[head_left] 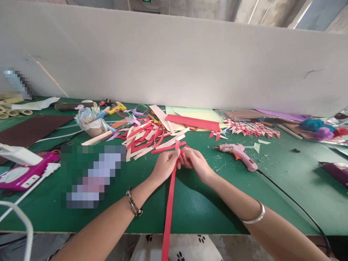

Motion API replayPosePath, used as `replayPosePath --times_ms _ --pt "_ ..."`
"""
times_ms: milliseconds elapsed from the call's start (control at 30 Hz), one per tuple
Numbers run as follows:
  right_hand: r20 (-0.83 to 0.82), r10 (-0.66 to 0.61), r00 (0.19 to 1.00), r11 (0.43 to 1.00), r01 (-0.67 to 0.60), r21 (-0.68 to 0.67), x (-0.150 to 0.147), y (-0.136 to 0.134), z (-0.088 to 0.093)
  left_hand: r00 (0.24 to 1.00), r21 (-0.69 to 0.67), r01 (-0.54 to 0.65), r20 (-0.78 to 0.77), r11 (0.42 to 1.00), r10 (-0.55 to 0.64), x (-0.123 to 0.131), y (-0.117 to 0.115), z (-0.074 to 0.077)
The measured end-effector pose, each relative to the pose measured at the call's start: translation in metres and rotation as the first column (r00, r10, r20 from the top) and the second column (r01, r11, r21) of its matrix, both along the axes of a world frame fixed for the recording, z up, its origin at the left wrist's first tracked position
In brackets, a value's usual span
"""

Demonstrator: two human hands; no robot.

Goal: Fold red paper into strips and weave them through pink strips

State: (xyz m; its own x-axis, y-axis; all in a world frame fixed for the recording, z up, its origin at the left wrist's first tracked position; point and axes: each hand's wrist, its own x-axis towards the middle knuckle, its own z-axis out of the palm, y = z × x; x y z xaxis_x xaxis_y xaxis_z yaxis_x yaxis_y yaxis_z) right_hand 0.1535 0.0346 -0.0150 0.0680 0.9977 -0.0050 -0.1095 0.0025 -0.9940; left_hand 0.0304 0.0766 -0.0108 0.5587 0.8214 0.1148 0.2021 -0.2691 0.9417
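A long red paper strip point(169, 214) runs down from my hands past the table's front edge. My left hand point(164, 166) pinches it between thumb and fingers near its upper end, where a short pink end sticks up. My right hand point(198, 163) meets the left, its fingers curled and closed on the folded red paper at the same spot. How the folds lie is hidden by my fingers. Just beyond my hands is a loose pile of red and pink paper strips point(143, 139). To the right lies a pink hot glue gun point(236, 151), its nozzle towards my hands.
Red-and-pink checked woven paper pieces point(252, 128) lie back right, beside a red paper piece point(193, 122) on pale sheets. A wrapped bundle point(94, 121) and a purple power strip point(29, 174) are left. The glue gun's black cord point(293, 204) crosses the right side. A white partition point(174, 61) stands behind.
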Motion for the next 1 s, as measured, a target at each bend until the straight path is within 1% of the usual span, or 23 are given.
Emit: replayPosePath --times_ms 133,267,433,500,600,667,733,867,1000 --pt "0.075 0.009 0.997 1.000 -0.008 -0.006 -0.0028 -0.0001 0.0037 1.000 0.025 0.000 0.004 1.000 0.000 -0.0002 -0.0015 0.0000" --pt "0.080 0.033 0.996 0.999 -0.033 -0.002 -0.0024 0.0009 0.0038 1.000 0.039 -0.022 0.009 0.999 0.022 0.0001 -0.0014 -0.0012" --pt "0.079 0.046 0.996 0.999 -0.048 0.022 -0.0007 0.0008 0.0006 0.996 0.036 -0.089 0.025 0.995 0.088 -0.0004 0.0007 -0.0012" --pt "0.082 0.001 0.997 1.000 -0.003 0.022 0.0002 0.0008 -0.0008 0.997 0.017 -0.080 0.025 0.997 0.079 -0.0005 0.0012 -0.0010" --pt "0.054 -0.139 0.989 0.990 0.137 0.026 0.0020 0.0015 -0.0023 0.999 -0.006 -0.032 0.015 0.999 0.032 -0.0001 0.0013 -0.0007" --pt "0.023 -0.197 0.980 0.980 0.197 0.020 0.0029 0.0021 -0.0028 1.000 -0.007 -0.012 0.009 1.000 0.012 0.0002 0.0010 -0.0005" --pt "0.020 -0.175 0.984 0.985 0.175 0.002 0.0031 0.0025 -0.0028 1.000 0.004 -0.007 0.009 1.000 0.007 0.0003 0.0007 -0.0002" --pt "0.045 -0.074 0.996 0.997 0.075 -0.015 0.0016 0.0020 -0.0023 1.000 0.031 -0.008 0.009 0.999 0.007 -0.0003 0.0004 0.0006" --pt "0.016 -0.039 0.999 0.999 0.039 -0.009 -0.0002 0.0006 -0.0010 1.000 0.040 0.009 0.010 0.999 -0.010 -0.0007 0.0001 0.0007"
